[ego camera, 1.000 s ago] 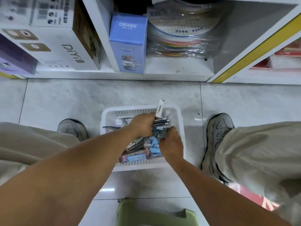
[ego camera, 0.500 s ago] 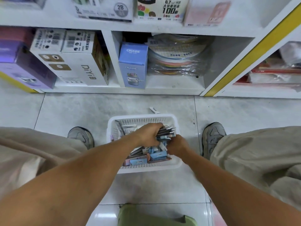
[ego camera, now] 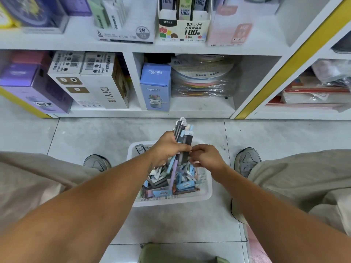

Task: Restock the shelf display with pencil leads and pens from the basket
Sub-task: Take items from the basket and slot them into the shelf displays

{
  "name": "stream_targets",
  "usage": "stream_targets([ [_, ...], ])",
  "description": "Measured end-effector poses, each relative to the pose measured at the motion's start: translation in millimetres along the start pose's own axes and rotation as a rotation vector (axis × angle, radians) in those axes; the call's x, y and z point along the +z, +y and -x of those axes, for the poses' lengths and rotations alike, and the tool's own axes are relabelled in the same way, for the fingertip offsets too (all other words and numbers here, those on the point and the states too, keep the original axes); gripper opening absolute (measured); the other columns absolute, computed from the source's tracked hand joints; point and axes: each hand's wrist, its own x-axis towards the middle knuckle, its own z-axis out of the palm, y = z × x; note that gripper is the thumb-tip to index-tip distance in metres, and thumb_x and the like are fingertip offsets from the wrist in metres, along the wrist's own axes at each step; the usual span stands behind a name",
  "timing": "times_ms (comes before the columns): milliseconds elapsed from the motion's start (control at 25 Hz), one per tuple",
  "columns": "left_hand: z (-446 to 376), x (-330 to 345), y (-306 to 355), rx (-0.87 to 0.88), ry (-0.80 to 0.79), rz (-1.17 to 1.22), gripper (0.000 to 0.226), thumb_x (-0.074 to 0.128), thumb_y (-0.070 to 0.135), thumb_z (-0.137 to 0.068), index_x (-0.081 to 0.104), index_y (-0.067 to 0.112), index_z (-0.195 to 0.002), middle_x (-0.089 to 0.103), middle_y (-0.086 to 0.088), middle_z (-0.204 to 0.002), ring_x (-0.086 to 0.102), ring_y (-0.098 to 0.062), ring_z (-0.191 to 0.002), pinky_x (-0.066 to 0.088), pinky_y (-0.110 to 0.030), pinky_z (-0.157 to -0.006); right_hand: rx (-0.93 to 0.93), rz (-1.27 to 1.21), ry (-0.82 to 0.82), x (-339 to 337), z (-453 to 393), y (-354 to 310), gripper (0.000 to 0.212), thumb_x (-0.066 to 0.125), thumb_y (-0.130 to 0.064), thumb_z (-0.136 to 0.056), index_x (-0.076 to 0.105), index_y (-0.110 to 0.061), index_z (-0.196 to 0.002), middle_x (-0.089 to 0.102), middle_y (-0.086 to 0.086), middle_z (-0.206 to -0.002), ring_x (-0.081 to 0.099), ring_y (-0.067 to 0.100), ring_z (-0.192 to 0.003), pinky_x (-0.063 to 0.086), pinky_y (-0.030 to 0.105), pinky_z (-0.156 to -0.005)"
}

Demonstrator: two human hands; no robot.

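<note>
While the person crouches over the white basket [ego camera: 206,194] on the tiled floor [ego camera: 106,137], the left hand [ego camera: 167,149] has its fingers curled tightly round a bundle of pens and lead cases [ego camera: 183,133]. The bundle stands almost upright above the far rim of the basket, and its top ends point toward the shelf. It shows grey, light blue and purple pieces. The right hand [ego camera: 206,157] is just beside the bundle, on its right side, with bent fingers; the fingertips seem to pinch a small pale piece at the lower part of the bundle, but what exactly they hold I cannot tell.

Inside the basket many more small packs [ego camera: 171,188] lie in a loose heap, most of them blue, white and dark, with printed labels. The basket stands between the two grey shoes [ego camera: 247,160] of the person, and the beige trousers [ego camera: 303,183] fill both sides of the view.

Far from the basket the white shelf [ego camera: 133,46] rises. On its upper level stand display boxes of pencil leads: one marked 2B [ego camera: 125,29] and, to its right, one marked 0.7 HB [ego camera: 184,21], then a pink box [ego camera: 233,29]. On the lowest level there is a blue box marked CRUHRE [ego camera: 155,86], with a stack of round items wrapped in plastic [ego camera: 205,76] to its right, and white boxes marked DiYi [ego camera: 91,82] in the left compartment. A green object [ego camera: 171,255] shows at the near edge.
</note>
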Motion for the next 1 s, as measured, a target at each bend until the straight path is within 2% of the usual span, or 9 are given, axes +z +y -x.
stream_targets([
  [120, 3, -5, -2, -0.065, 0.062, 0.242, 0.023, 0.079, 0.000, -0.075, 0.071, -0.001, -0.097, 0.074, -0.020, -0.087, 0.073, -0.032, -0.078, 0.061, -0.039, -0.069, -0.038, -0.109, -0.249, 7, 6, -3, 0.050, 0.056, 0.014, -0.072, 0.066, -0.012, -0.113, 0.074, 0.016, -0.104, 0.070, 0.036, -0.097, 0.055, 0.046, -0.093],
  [200, 5, -8, -4, -0.087, 0.111, 0.362, 0.020, 0.078, 0.000, -0.077, 0.072, -0.002, -0.095, 0.073, -0.024, -0.087, 0.073, -0.036, -0.078, 0.061, -0.040, -0.067, -0.014, -0.205, -0.390, 14, 9, 0, 0.053, 0.065, 0.011, -0.074, 0.062, -0.014, -0.121, 0.072, 0.021, -0.105, 0.070, 0.037, -0.095, 0.055, 0.045, -0.093],
  [360, 9, -16, -9, -0.097, 0.176, 0.525, 0.016, 0.075, -0.001, -0.080, 0.069, -0.005, -0.095, 0.072, -0.029, -0.091, 0.074, -0.036, -0.082, 0.060, -0.043, -0.066, -0.030, -0.196, -0.392, 30, 11, 6, 0.050, 0.078, 0.003, -0.080, 0.058, -0.010, -0.124, 0.074, 0.022, -0.100, 0.073, 0.033, -0.095, 0.060, 0.037, -0.081],
  [440, 9, -22, -10, -0.104, 0.214, 0.577, 0.018, 0.073, -0.001, -0.083, 0.067, -0.007, -0.098, 0.072, -0.029, -0.092, 0.074, -0.036, -0.085, 0.060, -0.046, -0.067, -0.029, -0.109, -0.381, 29, 11, 8, 0.046, 0.077, 0.008, -0.078, 0.063, -0.005, -0.120, 0.075, 0.021, -0.094, 0.073, 0.035, -0.090, 0.060, 0.043, -0.082],
  [520, 8, -29, -8, -0.114, 0.258, 0.604, 0.018, 0.072, 0.000, -0.084, 0.066, -0.007, -0.099, 0.073, -0.027, -0.089, 0.074, -0.036, -0.084, 0.060, -0.044, -0.065, -0.011, 0.020, -0.413, 24, 11, 13, 0.036, 0.077, 0.010, -0.076, 0.070, -0.002, -0.109, 0.076, 0.014, -0.084, 0.073, 0.028, -0.084, 0.059, 0.038, -0.077],
  [600, 8, -35, -6, -0.127, 0.290, 0.610, 0.015, 0.073, 0.002, -0.084, 0.067, -0.005, -0.095, 0.073, -0.025, -0.087, 0.074, -0.035, -0.082, 0.059, -0.041, -0.062, 0.007, 0.164, -0.378, 20, 12, 17, 0.031, 0.075, 0.014, -0.074, 0.074, -0.001, -0.101, 0.076, 0.009, -0.080, 0.072, 0.022, -0.078, 0.059, 0.031, -0.073],
  [760, 10, -41, -8, -0.143, 0.292, 0.628, 0.014, 0.074, 0.003, -0.082, 0.067, -0.003, -0.093, 0.074, -0.023, -0.088, 0.074, -0.034, -0.080, 0.059, -0.043, -0.063, 0.007, 0.458, -0.109, 21, 3, 23, 0.017, 0.072, 0.003, -0.081, 0.074, -0.002, -0.097, 0.066, 0.003, -0.074, 0.062, 0.019, -0.072, 0.058, 0.035, -0.079],
  [880, 13, -43, -11, -0.180, 0.251, 0.622, 0.026, 0.078, 0.002, -0.078, 0.068, -0.004, -0.101, 0.074, -0.022, -0.092, 0.074, -0.032, -0.077, 0.059, -0.044, -0.066, -0.006, 0.531, -0.052, 23, -4, 23, 0.020, 0.066, -0.004, -0.085, 0.073, -0.006, -0.103, 0.067, 0.005, -0.087, 0.061, 0.020, -0.081, 0.055, 0.037, -0.084],
  [1000, 14, -41, -14, -0.210, 0.226, 0.640, 0.032, 0.078, 0.002, -0.076, 0.067, -0.007, -0.105, 0.073, -0.024, -0.096, 0.073, -0.032, -0.075, 0.059, -0.043, -0.066, -0.110, 0.623, 0.078, 21, -11, 16, 0.031, 0.062, -0.007, -0.087, 0.070, -0.010, -0.116, 0.070, 0.003, -0.106, 0.064, 0.020, -0.097, 0.053, 0.030, -0.093],
])
